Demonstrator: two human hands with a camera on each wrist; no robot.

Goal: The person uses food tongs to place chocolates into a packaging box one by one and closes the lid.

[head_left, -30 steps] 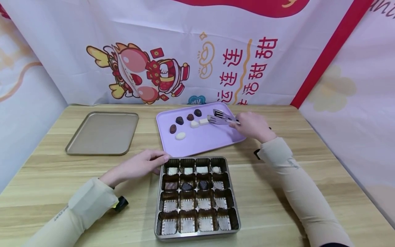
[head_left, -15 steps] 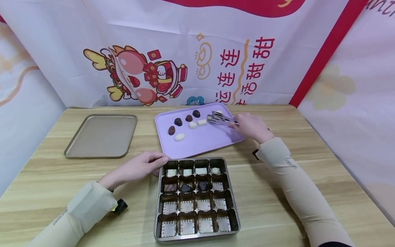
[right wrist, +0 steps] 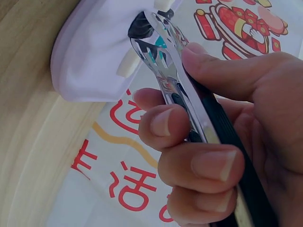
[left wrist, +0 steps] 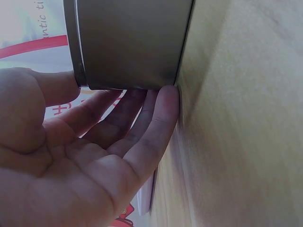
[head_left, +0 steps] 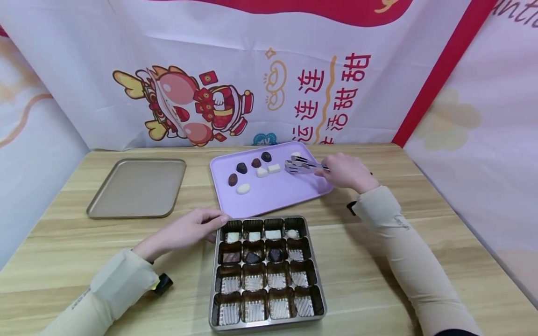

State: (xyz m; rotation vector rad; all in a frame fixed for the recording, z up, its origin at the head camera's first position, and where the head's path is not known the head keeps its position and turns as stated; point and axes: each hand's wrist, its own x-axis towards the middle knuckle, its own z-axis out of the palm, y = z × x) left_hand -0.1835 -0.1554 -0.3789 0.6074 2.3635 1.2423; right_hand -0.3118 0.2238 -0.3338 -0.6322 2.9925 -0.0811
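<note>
The square metal tin (head_left: 269,325) stands on the wood-grain table (head_left: 357,280), its dark insert divided four by four. Its far row carries four white pieces (head_left: 273,234); the second row carries three dark pieces (head_left: 253,257) in the compartments nearest the tin's left side. The left hand (head_left: 191,228) grips the tin at its far left corner, thumb on the rim and fingers bent against the outer wall, as confirmed in the left wrist view. Beyond the tin lies a lilac tray (head_left: 273,195), set at an angle, its near edge close to the tin's far edge. On it are four brown or near-black pieces (head_left: 241,168) and four white ones, among them an oval (head_left: 243,188), a rounded piece (head_left: 262,172) and a bar (head_left: 274,168). The right hand (head_left: 344,171), beyond and right of the tin, is wrapped around metal tongs (right wrist: 199,104) with dark handles, thumb on one side and fingers curled on the other. The tong tips are slightly apart over the lilac tray, near the bar; contact with the tray surface cannot be determined. A flat bronze tray (head_left: 138,189) lies beyond and left of the tin, well apart from it. Behind everything beyond the tin hangs a white cloth (head_left: 227,37) printed with a cartoon figure (head_left: 180,105) and red characters. Both arms wear beige sleeves (head_left: 416,261).
</note>
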